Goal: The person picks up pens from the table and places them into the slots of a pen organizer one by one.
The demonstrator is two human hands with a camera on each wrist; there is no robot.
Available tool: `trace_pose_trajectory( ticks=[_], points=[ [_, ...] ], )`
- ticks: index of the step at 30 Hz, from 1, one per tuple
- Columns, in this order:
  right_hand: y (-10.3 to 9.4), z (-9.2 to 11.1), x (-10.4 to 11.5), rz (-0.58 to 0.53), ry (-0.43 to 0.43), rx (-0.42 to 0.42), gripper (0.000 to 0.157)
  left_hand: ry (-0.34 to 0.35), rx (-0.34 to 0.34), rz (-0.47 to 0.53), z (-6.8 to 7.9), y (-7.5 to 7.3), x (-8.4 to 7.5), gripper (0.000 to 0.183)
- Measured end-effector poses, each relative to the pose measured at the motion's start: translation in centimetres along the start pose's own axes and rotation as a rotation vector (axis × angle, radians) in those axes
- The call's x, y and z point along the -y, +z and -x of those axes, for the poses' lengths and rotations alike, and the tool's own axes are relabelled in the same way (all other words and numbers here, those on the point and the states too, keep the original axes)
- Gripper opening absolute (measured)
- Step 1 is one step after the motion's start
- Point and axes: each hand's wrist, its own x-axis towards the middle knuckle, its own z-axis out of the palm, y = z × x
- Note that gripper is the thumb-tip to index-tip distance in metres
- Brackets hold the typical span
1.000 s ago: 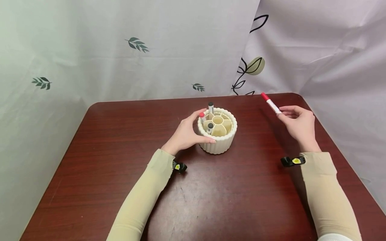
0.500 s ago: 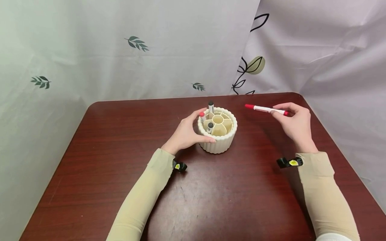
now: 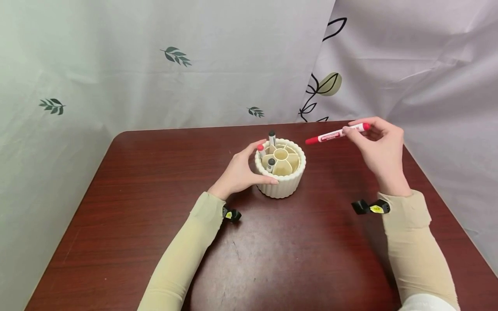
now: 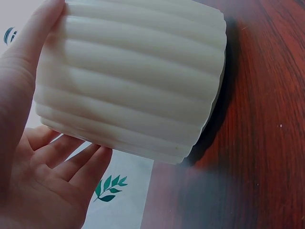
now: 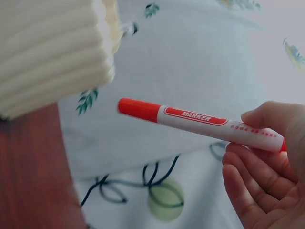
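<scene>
A cream ribbed pen holder [image 3: 283, 186] with round compartments stands upright on the table. My left hand [image 3: 243, 170] grips its left side, thumb along the front and fingers behind; the ribbed wall [image 4: 128, 71] fills much of the left wrist view. Two black-capped markers and a red-capped marker [image 3: 261, 150] stand in its left compartments. To the right, above the table, my right hand [image 3: 383, 149] pinches a white whiteboard marker [image 3: 332, 135] with red ends between thumb and fingers. The marker's red cap points left towards the holder, a short gap away from its rim.
The dark red wooden table [image 3: 155, 181] has rounded back corners. A white curtain [image 3: 218, 77] with leaf prints hangs behind and beside it. Each wrist wears a black camera, such as the right-hand one [image 3: 369, 207].
The marker has turned from pointing up and away to pointing left and slightly down, its cap moving closer to the holder. My left hand and the holder have stayed still.
</scene>
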Motion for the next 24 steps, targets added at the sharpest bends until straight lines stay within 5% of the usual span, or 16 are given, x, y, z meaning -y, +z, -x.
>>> trace_pose_trajectory(
  ticks=[12,24],
  points=[
    [2.6,-0.5,3.1,-0.094,-0.067,0.063,0.024,-0.006,0.002,0.002,0.0,0.0,0.0,0.109],
    [5.0,0.2,4.6,0.028,-0.036,0.232,0.011,-0.003,-0.003,0.008,0.1,0.0,-0.1,0.11]
  ],
)
